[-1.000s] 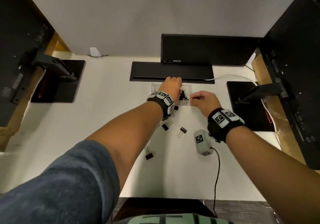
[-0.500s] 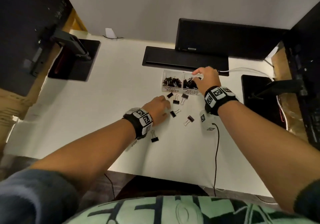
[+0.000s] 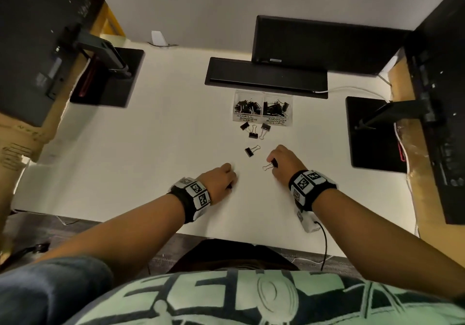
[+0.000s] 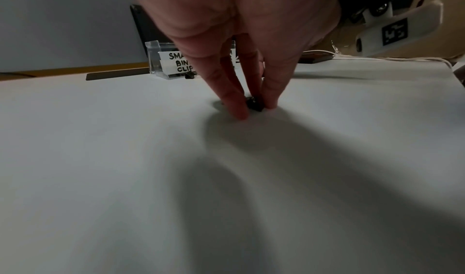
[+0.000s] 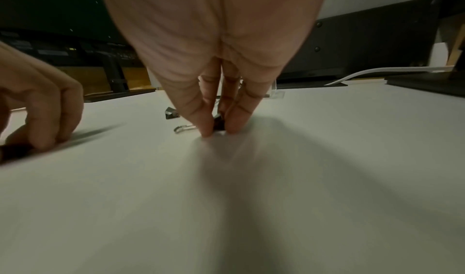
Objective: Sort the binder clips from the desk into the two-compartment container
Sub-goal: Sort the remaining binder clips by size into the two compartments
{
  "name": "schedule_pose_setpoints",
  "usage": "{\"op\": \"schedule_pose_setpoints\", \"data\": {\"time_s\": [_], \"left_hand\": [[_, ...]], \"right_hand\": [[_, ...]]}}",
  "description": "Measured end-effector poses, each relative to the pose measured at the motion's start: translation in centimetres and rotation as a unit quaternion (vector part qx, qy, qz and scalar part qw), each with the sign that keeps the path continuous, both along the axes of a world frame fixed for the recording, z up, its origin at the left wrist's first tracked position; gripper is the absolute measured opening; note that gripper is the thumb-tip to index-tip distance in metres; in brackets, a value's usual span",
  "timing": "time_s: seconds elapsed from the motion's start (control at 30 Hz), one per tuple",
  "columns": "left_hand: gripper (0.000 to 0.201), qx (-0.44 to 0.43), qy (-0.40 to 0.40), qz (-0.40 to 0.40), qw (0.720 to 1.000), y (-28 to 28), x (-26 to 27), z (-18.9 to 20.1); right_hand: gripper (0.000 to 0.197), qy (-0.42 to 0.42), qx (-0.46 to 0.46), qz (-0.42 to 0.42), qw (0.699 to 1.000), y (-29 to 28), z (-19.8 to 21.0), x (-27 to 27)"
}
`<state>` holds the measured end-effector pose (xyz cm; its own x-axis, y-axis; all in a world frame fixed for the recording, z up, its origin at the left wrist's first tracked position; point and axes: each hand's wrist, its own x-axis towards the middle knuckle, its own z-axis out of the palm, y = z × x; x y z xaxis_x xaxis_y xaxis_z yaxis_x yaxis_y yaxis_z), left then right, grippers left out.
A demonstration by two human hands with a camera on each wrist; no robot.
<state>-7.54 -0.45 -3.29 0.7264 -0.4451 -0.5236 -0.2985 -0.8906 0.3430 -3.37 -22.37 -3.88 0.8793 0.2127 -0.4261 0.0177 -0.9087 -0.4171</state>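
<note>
A white desk [image 3: 125,148] stands against a grey partition panel, with dark monitors at both sides and a black monitor base [image 3: 266,76] at the rear centre.

A clear two-compartment container [image 3: 263,121] sits just in front of that base. Its left compartment is labelled "SMALL BINDER CLIPS" and its right "MEDIUM BINDER CLIPS"; each holds a pile of black clips.

Loose clips on the desk:
- Three black binder clips [image 3: 253,131] lie just in front of the container's labels, close to one another.
- A fourth binder clip [image 3: 249,151] lies alone nearer the person, between the group of three and the hands.

The left hand [image 3: 221,181] is lowered to the desk. In the left wrist view its thumb and fingers [image 4: 234,101] pinch a small black clip [image 4: 254,105] that rests on the surface.

The right hand [image 3: 284,162] is lowered to the desk beside it, the two hands apart. In the right wrist view the thumb and fingertips [image 5: 205,123] pinch the black body of a binder clip with wire handles [image 5: 218,123]; the handles point away toward the left hand. This clip touches the desk.

A small white device [image 3: 308,222] with a black cable lies near the desk's front edge, below the right wrist.
</note>
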Motion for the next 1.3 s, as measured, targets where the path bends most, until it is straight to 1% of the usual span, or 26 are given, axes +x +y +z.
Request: {"op": "schedule_pose_setpoints", "data": {"time_s": [0.07, 0.13, 0.2, 0.3, 0.4, 0.47, 0.63, 0.7, 0.77, 0.87, 0.97, 1.07, 1.2, 1.3], "left_hand": [[0.023, -0.015, -0.012, 0.002, 1.000, -0.4, 0.1, -0.1], [0.023, -0.039, -0.041, 0.014, 0.998, -1.0, 0.5, 0.0], [0.027, -0.059, -0.074, 0.036, 0.995, -1.8, 1.4, 0.3], [0.035, -0.075, -0.095, 0.078, 0.990, -3.5, 3.4, 1.1], [0.042, -0.049, -0.096, 0.098, 0.989, -5.1, 5.1, 1.3], [0.042, -0.026, -0.086, 0.101, 0.991, -5.8, 5.7, 1.0], [0.042, 0.009, -0.086, 0.065, 0.994, -5.7, 6.0, -0.3], [0.041, 0.004, -0.086, 0.058, 0.995, -5.5, 6.0, -0.5], [0.038, 0.001, -0.085, 0.056, 0.995, -5.3, 6.0, -0.7], [0.032, -0.008, -0.086, 0.067, 0.994, -5.2, 6.1, -1.0], [0.031, -0.015, -0.093, 0.075, 0.993, -5.4, 5.9, -1.3], [0.032, -0.025, -0.096, 0.095, 0.990, -5.8, 5.8, -1.2], [0.037, -0.017, -0.082, 0.112, 0.990, -6.3, 5.8, -1.1], [0.030, -0.001, -0.083, 0.107, 0.991, -6.6, 6.0, -1.0]], "right_hand": [[0.027, -0.010, -0.006, -0.021, 1.000, -0.1, 0.0, -0.2], [0.030, -0.013, -0.016, -0.034, 0.999, -0.3, -0.1, -0.3], [0.036, -0.002, -0.020, -0.028, 0.999, -0.5, 0.0, -0.1], [0.043, -0.003, -0.022, -0.005, 1.000, -0.2, 0.5, 1.3], [0.055, -0.025, -0.026, 0.002, 0.999, 0.6, 1.4, 3.6], [0.063, -0.033, -0.038, 0.008, 0.999, 1.2, 1.7, 5.0], [0.071, -0.017, -0.072, 0.019, 0.997, 1.9, 1.0, 6.7], [0.069, -0.013, -0.078, 0.024, 0.997, 1.8, 0.4, 6.6], [0.063, -0.025, -0.073, 0.020, 0.997, 1.5, 0.0, 6.4], [0.047, -0.062, -0.055, 0.011, 0.997, 1.1, -0.3, 6.0], [0.033, -0.086, -0.047, 0.031, 0.995, 0.9, -0.5, 5.6], [0.030, -0.090, -0.043, 0.063, 0.993, 0.8, -0.7, 5.0], [0.026, -0.089, -0.046, 0.077, 0.992, 0.8, -0.4, 4.3], [0.025, -0.075, -0.025, 0.068, 0.994, 0.9, -0.3, 3.7]]}}
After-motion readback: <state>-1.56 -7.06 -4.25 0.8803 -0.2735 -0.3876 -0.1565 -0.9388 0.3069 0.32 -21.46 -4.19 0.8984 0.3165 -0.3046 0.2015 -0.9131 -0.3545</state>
